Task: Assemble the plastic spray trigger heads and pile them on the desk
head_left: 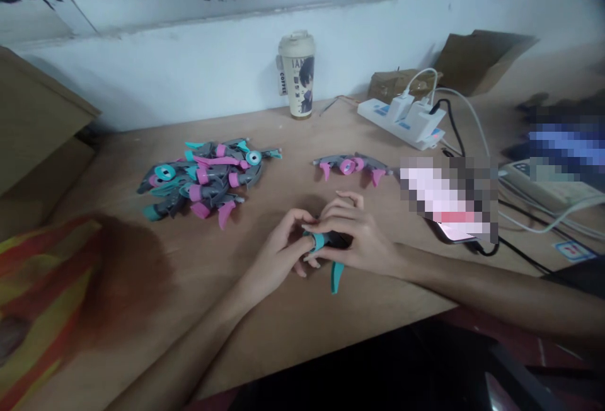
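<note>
Both hands meet over the wooden table around a grey and teal trigger sprayer head (321, 242). My left hand (289, 244) is closed on its teal collar end, the thumb pressed against the ring. My right hand (362, 234) wraps the grey body from the other side, and the teal trigger hangs out below it. Fingers hide much of the part. Beyond the hands lie pink and grey sprayer heads (352, 165), apart from them. Further left is a pile of grey sprayer heads (208, 178) with pink and teal collars and triggers.
A lidded coffee cup (300, 77) stands by the wall. To the right are a white power strip (401, 122) with plugs and cables, a blurred-out phone (449, 203) and cardboard (479, 61). A red and yellow bag (51, 297) lies at left, below a cardboard box (38, 115).
</note>
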The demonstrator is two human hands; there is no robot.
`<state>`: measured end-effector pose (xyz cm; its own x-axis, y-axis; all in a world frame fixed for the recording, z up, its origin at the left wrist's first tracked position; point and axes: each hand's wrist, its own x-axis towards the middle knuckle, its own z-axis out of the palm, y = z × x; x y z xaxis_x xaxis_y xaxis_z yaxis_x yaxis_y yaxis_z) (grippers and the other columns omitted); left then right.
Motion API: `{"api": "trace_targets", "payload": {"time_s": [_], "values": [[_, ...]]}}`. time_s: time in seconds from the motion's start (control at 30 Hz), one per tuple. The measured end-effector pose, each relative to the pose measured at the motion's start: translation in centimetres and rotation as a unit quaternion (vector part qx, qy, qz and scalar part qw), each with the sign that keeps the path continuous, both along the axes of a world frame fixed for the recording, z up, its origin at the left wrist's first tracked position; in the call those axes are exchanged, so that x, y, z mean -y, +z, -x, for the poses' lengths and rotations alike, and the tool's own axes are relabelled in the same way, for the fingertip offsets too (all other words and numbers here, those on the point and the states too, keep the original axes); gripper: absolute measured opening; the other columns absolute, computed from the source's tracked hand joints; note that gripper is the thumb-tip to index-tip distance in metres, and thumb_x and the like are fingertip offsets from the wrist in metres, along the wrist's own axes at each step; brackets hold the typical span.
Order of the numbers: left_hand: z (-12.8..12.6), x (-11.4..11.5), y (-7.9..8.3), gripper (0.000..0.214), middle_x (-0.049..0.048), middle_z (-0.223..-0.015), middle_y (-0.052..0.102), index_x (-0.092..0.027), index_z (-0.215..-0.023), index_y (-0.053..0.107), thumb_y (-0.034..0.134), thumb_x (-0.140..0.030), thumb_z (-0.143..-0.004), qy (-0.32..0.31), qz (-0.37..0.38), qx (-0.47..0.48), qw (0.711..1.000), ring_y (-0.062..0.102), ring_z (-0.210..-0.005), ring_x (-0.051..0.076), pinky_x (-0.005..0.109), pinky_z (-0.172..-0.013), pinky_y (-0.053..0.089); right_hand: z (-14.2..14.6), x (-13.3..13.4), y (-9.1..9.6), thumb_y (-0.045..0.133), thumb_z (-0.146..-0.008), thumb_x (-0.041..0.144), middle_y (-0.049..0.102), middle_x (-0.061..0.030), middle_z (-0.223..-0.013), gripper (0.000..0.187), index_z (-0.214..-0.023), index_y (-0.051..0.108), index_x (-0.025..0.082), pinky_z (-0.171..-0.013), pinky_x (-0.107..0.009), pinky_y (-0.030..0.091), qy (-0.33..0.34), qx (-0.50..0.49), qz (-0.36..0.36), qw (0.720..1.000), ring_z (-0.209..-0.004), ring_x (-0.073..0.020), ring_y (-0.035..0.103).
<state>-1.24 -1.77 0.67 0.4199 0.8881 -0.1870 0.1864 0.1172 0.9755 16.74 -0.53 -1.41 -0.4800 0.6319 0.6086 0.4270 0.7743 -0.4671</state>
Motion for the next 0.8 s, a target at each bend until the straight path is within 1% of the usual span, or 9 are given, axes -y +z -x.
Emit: {"api": "trace_targets", "payload": {"time_s": [0.1,0.2,0.3,0.37,0.53,0.7,0.8], "values": [[-0.4,0.1,0.0,0.024,-0.003,-0.071,0.054,-0.02,-0.099,0.042,0.053,-0.027,-0.078,0.007,0.0,0.005,1.0,0.06,-0.057,0.01,0.015,-0.04,0.045,-0.1,-0.1,0.2,0.066,-0.076,0.04,0.067,0.0012,-0.084,0.022,-0.092,0.067,0.025,-0.102,-0.042,0.021,-0.006,0.005,0.003,1.0,-0.086,-0.0146,0.061],[-0.3,0.1,0.2,0.026,-0.0022,-0.074,0.055,-0.019,-0.097,0.044,0.056,-0.028,-0.076,0.006,-0.02,0.005,1.0,0.061,-0.059,0.011,0.017,-0.042,0.048,-0.1,-0.2,0.1,0.066,-0.076,0.041,0.067,0.0015,-0.085,0.022,-0.092,0.067,0.026,-0.103,-0.043,0.018,-0.01,0.013,-0.004,1.0,-0.086,-0.0144,0.06],[-0.2,0.1,0.4,0.027,-0.001,-0.079,0.056,-0.019,-0.096,0.045,0.058,-0.029,-0.075,0.016,-0.034,-0.008,0.999,0.061,-0.061,0.012,0.02,-0.045,0.05,0.0,-0.4,-0.1,0.066,-0.076,0.041,0.067,0.0017,-0.085,0.021,-0.091,0.068,0.026,-0.103,-0.042,0.017,-0.006,0.023,-0.013,1.0,-0.088,-0.0146,0.059],[-0.2,0.1,0.4,0.027,-0.0008,-0.079,0.056,-0.019,-0.096,0.045,0.057,-0.029,-0.074,0.019,-0.031,-0.01,0.999,0.06,-0.06,0.011,0.019,-0.043,0.048,0.0,-0.5,-0.2,0.066,-0.076,0.042,0.067,0.0016,-0.084,0.021,-0.09,0.068,0.026,-0.103,-0.042,0.018,-0.005,0.027,-0.013,1.0,-0.087,-0.0148,0.059],[-0.2,-0.1,0.5,0.023,-0.001,-0.074,0.057,-0.019,-0.097,0.046,0.051,-0.028,-0.076,0.015,-0.004,-0.025,1.0,0.061,-0.06,0.012,0.014,-0.038,0.04,0.1,-0.3,0.0,0.067,-0.074,0.046,0.067,0.0009,-0.083,0.026,-0.088,0.068,0.024,-0.104,-0.041,0.018,-0.008,0.018,-0.006,1.0,-0.086,-0.0149,0.059],[-0.4,0.1,0.9,0.021,-0.0029,-0.072,0.053,-0.019,-0.091,0.045,0.053,-0.026,-0.073,0.025,-0.014,-0.03,0.999,0.056,-0.058,0.01,0.014,-0.038,0.039,0.2,0.0,0.0,0.065,-0.076,0.042,0.066,0.0019,-0.082,0.022,-0.087,0.067,0.023,-0.104,-0.041,0.017,0.006,0.023,-0.011,1.0,-0.087,-0.014,0.059],[-0.7,0.2,0.9,0.022,-0.003,-0.073,0.052,-0.019,-0.091,0.045,0.053,-0.025,-0.071,0.032,-0.004,-0.035,0.999,0.055,-0.056,0.009,0.015,-0.038,0.038,0.1,0.0,-0.1,0.065,-0.077,0.043,0.066,0.0019,-0.083,0.021,-0.086,0.067,0.024,-0.104,-0.041,0.017,0.002,0.019,-0.018,1.0,-0.087,-0.014,0.059]]}}
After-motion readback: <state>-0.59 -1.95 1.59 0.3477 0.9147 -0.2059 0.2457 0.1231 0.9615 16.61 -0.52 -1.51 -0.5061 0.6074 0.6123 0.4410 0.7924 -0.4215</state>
